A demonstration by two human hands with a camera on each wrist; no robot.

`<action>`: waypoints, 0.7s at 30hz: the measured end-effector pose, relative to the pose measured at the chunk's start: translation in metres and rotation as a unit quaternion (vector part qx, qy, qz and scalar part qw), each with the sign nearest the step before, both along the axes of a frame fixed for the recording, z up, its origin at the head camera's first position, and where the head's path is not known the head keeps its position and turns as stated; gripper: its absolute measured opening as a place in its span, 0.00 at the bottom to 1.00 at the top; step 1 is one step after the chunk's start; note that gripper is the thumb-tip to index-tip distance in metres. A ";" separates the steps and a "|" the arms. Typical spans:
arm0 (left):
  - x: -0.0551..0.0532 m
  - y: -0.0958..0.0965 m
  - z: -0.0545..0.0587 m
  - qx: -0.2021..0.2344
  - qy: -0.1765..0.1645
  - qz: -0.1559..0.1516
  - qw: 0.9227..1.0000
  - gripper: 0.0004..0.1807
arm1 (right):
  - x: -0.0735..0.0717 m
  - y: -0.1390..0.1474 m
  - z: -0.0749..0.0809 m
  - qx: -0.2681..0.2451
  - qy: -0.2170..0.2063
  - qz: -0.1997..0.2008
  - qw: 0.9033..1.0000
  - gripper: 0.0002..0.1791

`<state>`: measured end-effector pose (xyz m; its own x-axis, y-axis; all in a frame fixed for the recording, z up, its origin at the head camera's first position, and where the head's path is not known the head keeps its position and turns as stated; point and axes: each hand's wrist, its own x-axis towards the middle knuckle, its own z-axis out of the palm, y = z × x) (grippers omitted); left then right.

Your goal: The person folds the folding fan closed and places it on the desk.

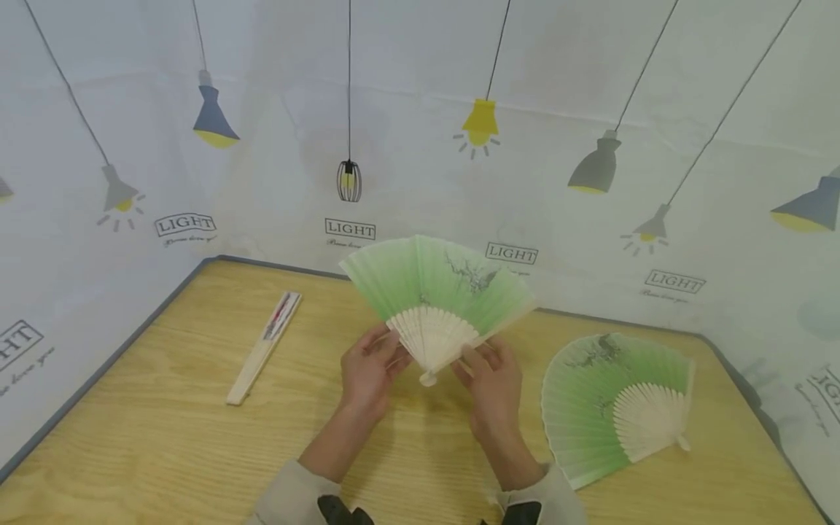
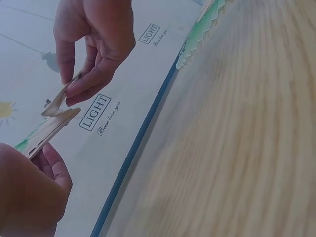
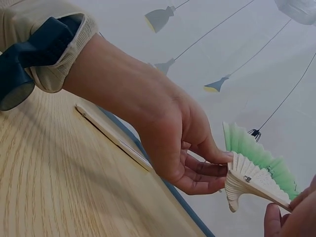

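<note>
Both hands hold a spread green folding fan point(image 1: 426, 292) up in front of me, above the table. Its pale ribs point(image 1: 433, 332) fan out from a pivot end at the bottom, and a dark branch is printed on the green leaf. My left hand point(image 1: 367, 372) pinches the left outer rib between thumb and fingers. On the opposite edge, my right hand point(image 1: 494, 383) grips the other outer rib, thumb in front. In the right wrist view, my left hand point(image 3: 173, 133) shows its thumb and fingers at the ribs.
To the right, a second green folding fan point(image 1: 617, 408) lies spread on the wooden table point(image 1: 177, 452). A closed folding fan point(image 1: 264, 350) with a red and dark print lies to the left. Behind the table hangs a white cloth point(image 1: 420, 131) printed with lamps.
</note>
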<state>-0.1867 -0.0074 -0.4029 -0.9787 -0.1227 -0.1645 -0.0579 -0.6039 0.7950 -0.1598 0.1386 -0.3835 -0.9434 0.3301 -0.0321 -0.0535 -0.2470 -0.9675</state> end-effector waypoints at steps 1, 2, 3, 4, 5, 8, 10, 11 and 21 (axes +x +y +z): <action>0.000 -0.001 0.000 -0.001 0.000 -0.003 1.000 0.14 | 0.000 0.000 0.000 0.001 0.000 0.003 1.000 0.20; -0.001 -0.002 0.000 -0.001 0.000 -0.008 1.000 0.14 | 0.001 0.000 0.000 0.003 0.000 0.006 1.000 0.20; -0.001 -0.003 0.000 0.000 -0.001 -0.012 1.000 0.14 | 0.001 0.000 -0.001 0.002 0.001 0.011 1.000 0.20; -0.001 -0.004 0.000 0.001 -0.001 -0.017 1.000 0.14 | 0.002 0.000 -0.001 0.001 0.003 0.015 1.000 0.20; 0.000 -0.005 0.000 -0.001 0.000 -0.023 1.000 0.14 | 0.003 0.000 -0.001 0.001 0.005 0.019 1.000 0.20; 0.000 -0.007 0.000 -0.011 0.004 -0.045 0.999 0.14 | 0.005 0.001 0.000 0.003 0.011 0.030 0.999 0.20; 0.000 -0.008 0.000 -0.017 0.006 -0.058 0.998 0.15 | 0.005 0.001 0.001 0.006 0.011 0.034 0.999 0.20; -0.001 -0.009 0.000 -0.020 0.006 -0.064 0.998 0.15 | 0.005 0.000 0.001 0.007 0.011 0.037 0.999 0.20; 0.000 -0.012 0.004 -0.037 0.007 -0.084 0.996 0.14 | 0.006 -0.001 0.005 0.019 0.004 0.056 0.998 0.21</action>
